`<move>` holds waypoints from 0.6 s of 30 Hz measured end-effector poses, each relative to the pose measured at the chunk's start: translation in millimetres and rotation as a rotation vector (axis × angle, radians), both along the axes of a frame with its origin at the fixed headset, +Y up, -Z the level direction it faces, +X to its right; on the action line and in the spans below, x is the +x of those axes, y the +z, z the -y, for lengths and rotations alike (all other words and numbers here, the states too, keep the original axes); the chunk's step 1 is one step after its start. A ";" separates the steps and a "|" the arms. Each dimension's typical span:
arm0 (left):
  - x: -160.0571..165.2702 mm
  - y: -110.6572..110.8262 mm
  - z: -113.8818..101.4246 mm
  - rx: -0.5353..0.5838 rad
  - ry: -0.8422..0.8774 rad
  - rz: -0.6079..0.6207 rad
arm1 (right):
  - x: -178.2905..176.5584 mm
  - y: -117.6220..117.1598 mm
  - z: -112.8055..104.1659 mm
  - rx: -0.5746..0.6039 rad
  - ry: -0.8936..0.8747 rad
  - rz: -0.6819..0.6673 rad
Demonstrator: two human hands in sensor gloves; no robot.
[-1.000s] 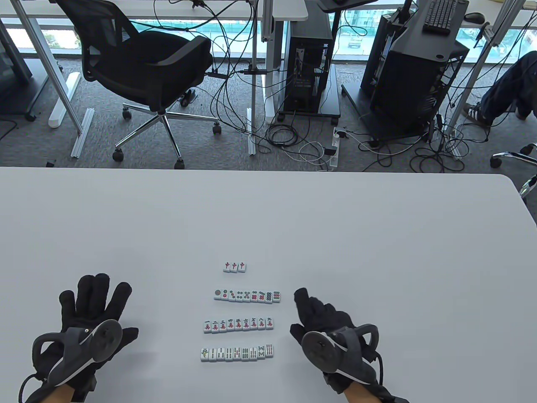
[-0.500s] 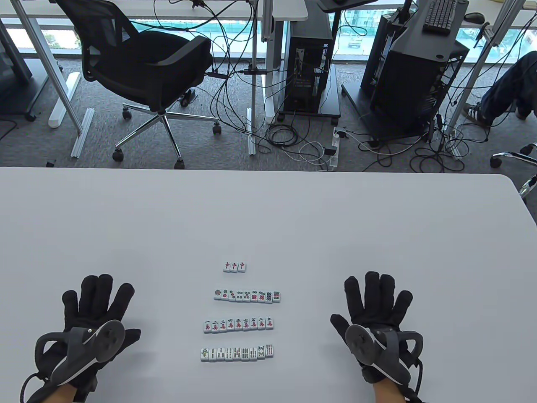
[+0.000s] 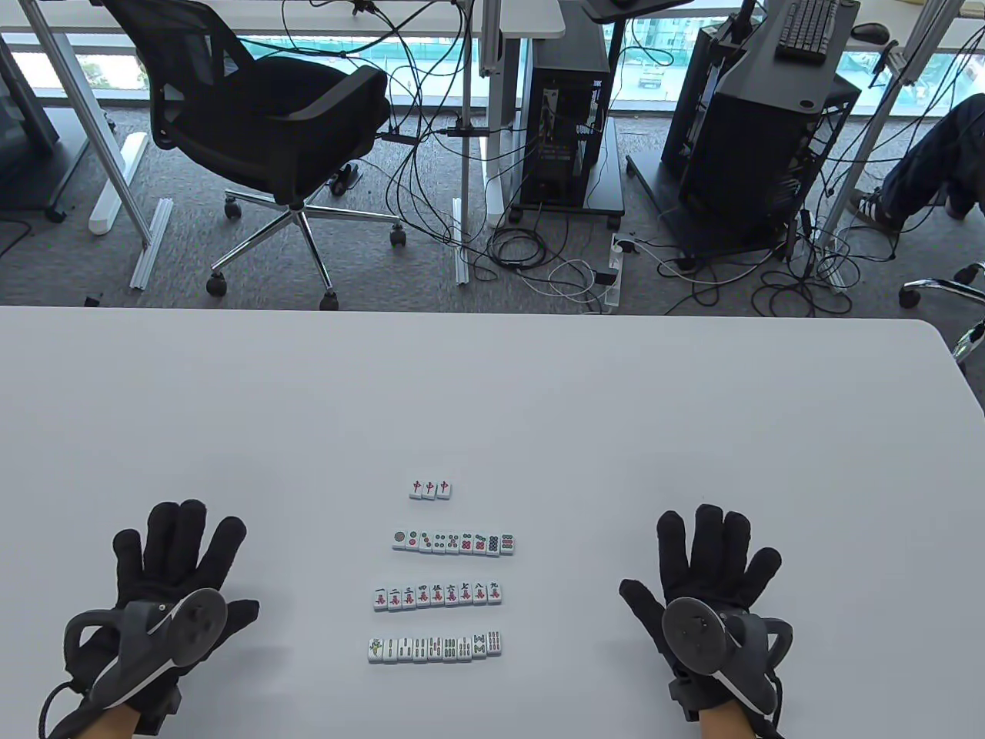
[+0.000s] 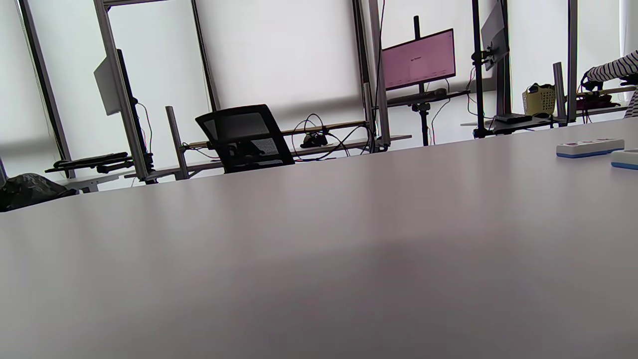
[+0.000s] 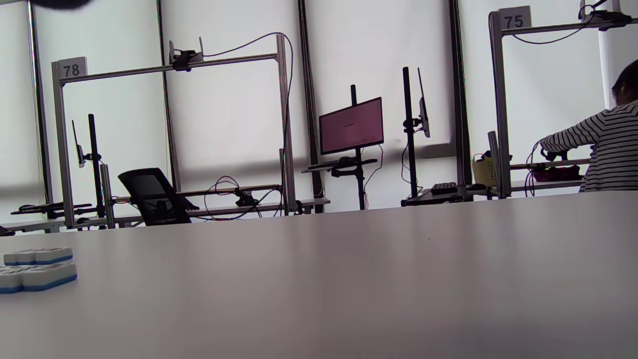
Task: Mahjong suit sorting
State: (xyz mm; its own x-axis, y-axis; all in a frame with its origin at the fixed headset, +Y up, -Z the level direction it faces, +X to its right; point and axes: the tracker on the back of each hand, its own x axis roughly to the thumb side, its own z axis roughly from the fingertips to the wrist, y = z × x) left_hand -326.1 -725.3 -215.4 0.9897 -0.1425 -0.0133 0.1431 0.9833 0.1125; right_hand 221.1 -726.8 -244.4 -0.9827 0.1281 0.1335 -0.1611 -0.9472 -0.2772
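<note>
Mahjong tiles [image 3: 442, 570] in four rows; hands [image 3: 173, 585] flat.

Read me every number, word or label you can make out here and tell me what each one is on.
"78": grey tag on left frame.
"75": grey tag on right frame.
"中": three red-marked tiles.
Character row: numerals too small.
Pink monitor: text blurred.

The table view looks down from above the near edge toward the far office. Both wrist views sit low, skimming the table [image 4: 319, 259], sharing the tile rows [image 3: 431, 489] and the far black chair [image 5: 152, 197].
</note>
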 end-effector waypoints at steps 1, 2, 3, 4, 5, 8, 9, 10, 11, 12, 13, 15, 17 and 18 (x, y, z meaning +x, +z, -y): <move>0.0 -0.1 0.1 0.002 0.000 0.001 | -0.1 0.0 -0.4 0.003 -0.001 -0.004; 0.1 -0.2 0.2 0.003 0.000 0.003 | -0.1 -0.1 -1.0 0.009 -0.007 -0.007; 0.2 -0.3 0.3 0.003 -0.001 0.003 | -0.1 0.0 -1.2 0.011 -0.012 -0.008; 0.4 -0.3 0.3 0.002 -0.002 0.005 | -0.2 0.2 -1.6 0.012 -0.022 -0.012; 0.5 -0.4 0.5 0.001 -0.003 0.007 | -0.4 0.3 -1.8 0.012 -0.025 -0.014; 0.6 -0.5 0.2 -0.001 -0.010 0.007 | -0.9 0.1 -1.0 0.011 -0.025 -0.020; 0.4 -0.5 0.0 -0.002 -0.011 0.006 | -1.1 0.1 -0.9 0.010 -0.027 -0.022; 0.3 -0.4 -0.1 -0.004 -0.011 0.005 | -1.3 0.2 -1.0 0.011 -0.027 -0.023; 0.2 -0.3 -0.1 -0.005 -0.010 0.004 | -1.3 0.1 -0.9 0.011 -0.027 -0.022; 0.0 -0.2 0.0 -0.006 -0.008 0.003 | -1.2 0.2 -1.0 0.010 -0.028 -0.022; 0.1 -0.1 0.0 -0.007 -0.009 0.002 | -1.0 0.2 -0.9 0.010 -0.027 -0.022; 0.3 0.2 -0.1 -0.007 -0.013 0.002 | -1.0 0.5 -1.3 0.007 -0.024 -0.020; 0.8 0.4 -0.5 -0.007 -0.013 0.006 | -1.4 0.9 -1.6 0.005 -0.021 -0.022; 1.2 0.6 -0.4 -0.010 -0.013 0.008 | -1.8 1.1 -1.7 0.003 -0.018 -0.024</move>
